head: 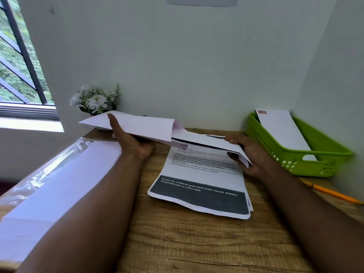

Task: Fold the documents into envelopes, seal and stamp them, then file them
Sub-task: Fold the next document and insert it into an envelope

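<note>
My left hand [130, 140] holds a white envelope [141, 126] above the desk, thumb on top, its open end facing right. My right hand [249, 154] grips a folded printed document [216, 143] whose left end lies inside the envelope's mouth. Below them a stack of printed documents [201, 186] with a dark band lies flat on the wooden desk [197, 243]. A green plastic basket [307, 154] at the right holds one stamped white envelope [281, 131] leaning on its back rim.
A pack of white envelopes in clear plastic wrap [59, 180] lies along the desk's left side under my left forearm. An orange pencil [331, 192] lies at the right edge. A pot of white flowers [94, 100] stands at the back left, by the window.
</note>
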The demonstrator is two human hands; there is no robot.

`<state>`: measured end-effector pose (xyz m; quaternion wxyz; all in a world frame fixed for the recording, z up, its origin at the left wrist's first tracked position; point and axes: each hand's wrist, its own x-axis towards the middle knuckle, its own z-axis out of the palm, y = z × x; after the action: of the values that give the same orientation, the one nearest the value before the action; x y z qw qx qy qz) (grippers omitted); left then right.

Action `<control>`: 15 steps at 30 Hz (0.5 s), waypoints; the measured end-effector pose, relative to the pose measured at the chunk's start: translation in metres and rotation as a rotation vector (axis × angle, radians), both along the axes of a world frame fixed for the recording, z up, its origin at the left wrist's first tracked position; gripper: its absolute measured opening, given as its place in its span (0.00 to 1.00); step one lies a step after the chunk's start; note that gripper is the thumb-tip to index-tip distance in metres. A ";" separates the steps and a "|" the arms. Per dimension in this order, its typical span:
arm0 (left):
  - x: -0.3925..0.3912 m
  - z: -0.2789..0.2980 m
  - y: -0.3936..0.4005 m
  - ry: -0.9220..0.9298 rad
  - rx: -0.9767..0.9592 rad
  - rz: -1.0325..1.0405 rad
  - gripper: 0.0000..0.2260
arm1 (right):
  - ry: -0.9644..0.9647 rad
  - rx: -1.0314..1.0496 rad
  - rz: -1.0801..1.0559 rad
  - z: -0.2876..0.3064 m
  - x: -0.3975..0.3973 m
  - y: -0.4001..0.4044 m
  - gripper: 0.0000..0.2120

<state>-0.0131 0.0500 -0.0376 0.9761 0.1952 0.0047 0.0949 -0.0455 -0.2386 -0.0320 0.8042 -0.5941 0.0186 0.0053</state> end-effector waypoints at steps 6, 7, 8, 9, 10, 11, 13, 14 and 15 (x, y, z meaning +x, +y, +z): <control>0.001 -0.002 -0.030 -0.022 0.042 -0.119 0.37 | -0.081 -0.057 0.085 -0.002 -0.009 0.029 0.13; 0.000 -0.002 -0.037 -0.025 0.045 -0.141 0.40 | -0.108 -0.068 0.130 -0.003 -0.010 0.035 0.15; 0.000 -0.002 -0.042 -0.026 0.042 -0.146 0.42 | -0.135 -0.071 0.173 -0.002 -0.012 0.038 0.16; 0.000 -0.002 -0.044 -0.026 0.038 -0.143 0.42 | -0.164 -0.062 0.206 -0.001 -0.013 0.040 0.16; 0.000 -0.003 -0.044 -0.029 0.035 -0.141 0.41 | -0.197 -0.048 0.220 0.000 -0.013 0.039 0.16; 0.001 -0.003 -0.043 -0.033 0.030 -0.144 0.38 | -0.233 -0.041 0.219 0.002 -0.012 0.034 0.16; 0.003 -0.004 -0.038 -0.041 0.006 -0.149 0.34 | -0.302 -0.074 0.228 0.004 -0.009 0.021 0.19; 0.003 -0.004 -0.035 -0.040 -0.006 -0.147 0.33 | -0.337 -0.128 0.252 0.005 -0.007 0.013 0.22; 0.003 -0.004 -0.033 -0.037 -0.014 -0.143 0.33 | -0.380 -0.213 0.282 0.006 -0.006 0.006 0.25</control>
<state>-0.0102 0.0173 -0.0414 0.9817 0.1863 -0.0266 0.0284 -0.0517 -0.2323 -0.0262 0.7174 -0.6626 -0.2154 0.0037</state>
